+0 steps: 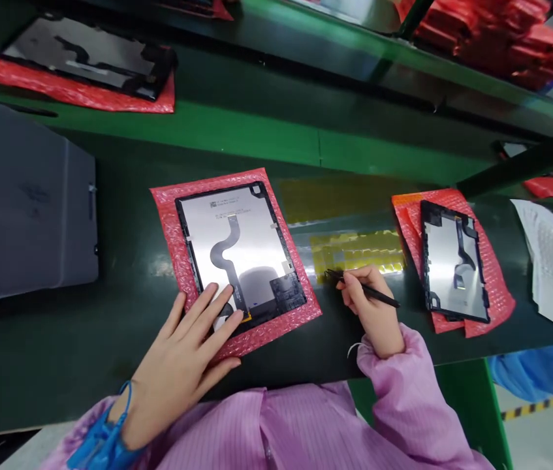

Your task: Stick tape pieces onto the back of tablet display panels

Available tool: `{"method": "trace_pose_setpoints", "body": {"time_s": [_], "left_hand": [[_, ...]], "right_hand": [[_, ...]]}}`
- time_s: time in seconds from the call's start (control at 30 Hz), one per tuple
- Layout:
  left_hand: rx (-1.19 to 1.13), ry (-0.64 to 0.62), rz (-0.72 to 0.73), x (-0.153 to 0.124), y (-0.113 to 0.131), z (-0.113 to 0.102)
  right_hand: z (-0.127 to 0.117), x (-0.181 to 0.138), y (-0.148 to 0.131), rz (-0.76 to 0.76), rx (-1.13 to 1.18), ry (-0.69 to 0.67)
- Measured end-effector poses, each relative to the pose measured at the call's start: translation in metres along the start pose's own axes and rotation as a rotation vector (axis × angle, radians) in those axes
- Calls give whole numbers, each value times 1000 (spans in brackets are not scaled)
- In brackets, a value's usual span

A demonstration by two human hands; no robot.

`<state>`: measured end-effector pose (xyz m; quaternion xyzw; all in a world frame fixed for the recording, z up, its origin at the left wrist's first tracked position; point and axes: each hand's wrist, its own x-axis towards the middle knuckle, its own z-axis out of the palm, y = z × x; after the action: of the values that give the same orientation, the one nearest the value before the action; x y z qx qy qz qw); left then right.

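A tablet screen panel (261, 254) lies back side up on a red bubble-wrap bag (171, 225), with a dark flex cable (224, 251) snaking down its silver back. My left hand (190, 346) rests on the lower left of the panel, fingers spread, partly covering its bottom edge and the cable's end. In my right hand (367, 303) is a pair of black tweezers (381, 295), pinched between thumb and fingers. The tweezers' fine tips point left, at the lower edge of a sheet of yellow tape pieces (367, 251) on the bench.
Another panel (452, 261) lies on red bubble wrap (494, 281) to the right, beside white paper sheets (545, 261). A grey bin (26, 202) stands at the left. One more panel (85, 55) sits on the shelf behind. A green post (525, 160) slants in at the right.
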<state>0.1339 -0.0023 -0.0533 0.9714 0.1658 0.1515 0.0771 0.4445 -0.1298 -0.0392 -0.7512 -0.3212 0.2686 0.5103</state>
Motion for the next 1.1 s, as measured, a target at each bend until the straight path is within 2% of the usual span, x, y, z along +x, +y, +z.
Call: {"method": "trace_pose_setpoints", "body": {"time_s": [0.27,0.53,0.7,0.87,1.1], "left_hand": [[-32,14,10,2,0,-2],[-136,14,-32,0,3,-4],[-196,11,-80,-2,3,-6],[-167,5,-67,-2,3,-4],[-158,2,-75,-1,4,-3]], "right_hand": [[5,7,-8,31,40,-87],[11,-10,-14,-81,169,15],[8,-7,-11,-15,106,91],[1,5,-11,74,54,0],[-1,12,-9,67,50,-77]]}}
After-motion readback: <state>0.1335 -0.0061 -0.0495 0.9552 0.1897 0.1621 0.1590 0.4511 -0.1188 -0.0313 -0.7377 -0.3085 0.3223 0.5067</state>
